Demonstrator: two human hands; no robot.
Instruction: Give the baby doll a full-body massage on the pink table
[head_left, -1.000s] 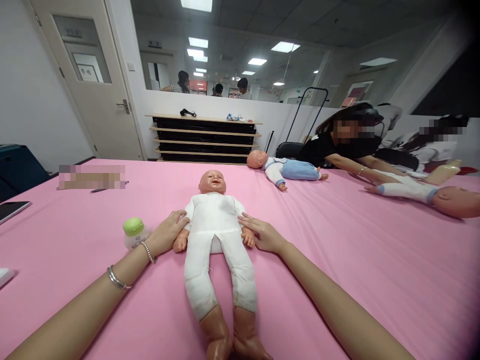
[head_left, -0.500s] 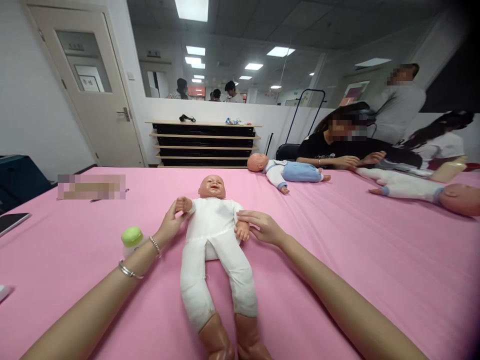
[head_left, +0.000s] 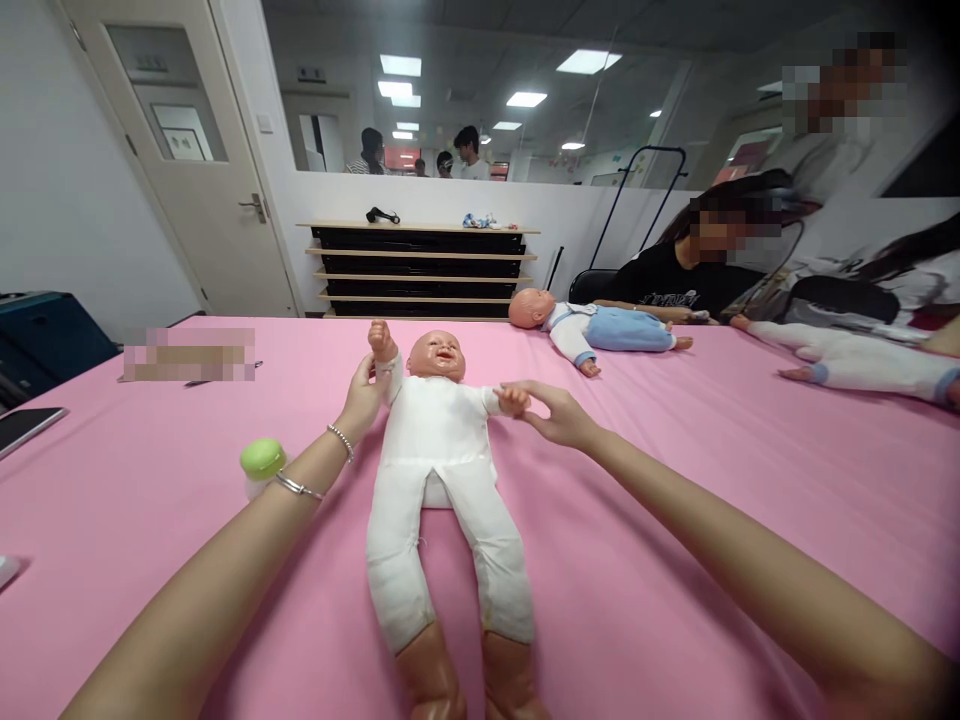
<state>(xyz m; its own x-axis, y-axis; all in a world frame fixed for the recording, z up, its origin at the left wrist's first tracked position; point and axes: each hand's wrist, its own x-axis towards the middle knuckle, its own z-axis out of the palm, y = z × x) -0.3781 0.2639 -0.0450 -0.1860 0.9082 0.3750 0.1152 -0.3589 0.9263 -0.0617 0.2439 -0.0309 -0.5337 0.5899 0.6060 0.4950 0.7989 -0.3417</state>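
A baby doll (head_left: 439, 420) with a white cloth body lies on its back in front of me, its feet toward me. My left hand (head_left: 365, 395) is closed around the doll's arm on the left, which is raised beside its head. On the other side, my right hand (head_left: 556, 412) grips the doll's small hand (head_left: 514, 400) between thumb and fingers, and that arm is stretched out sideways. A bottle with a green cap (head_left: 262, 460) stands left of my left forearm, partly covered by it.
Pink cloth covers the table (head_left: 645, 520). A second doll in blue trousers (head_left: 626, 328) lies at the far edge, and another doll (head_left: 877, 365) at the right. A person in black (head_left: 675, 270) sits beyond. A phone (head_left: 30, 428) rests at the left edge.
Both doll arms have moved: the left one is higher, and the right one has swung from beside the body out to the side. My hands moved with them. The camera view has shifted slightly.
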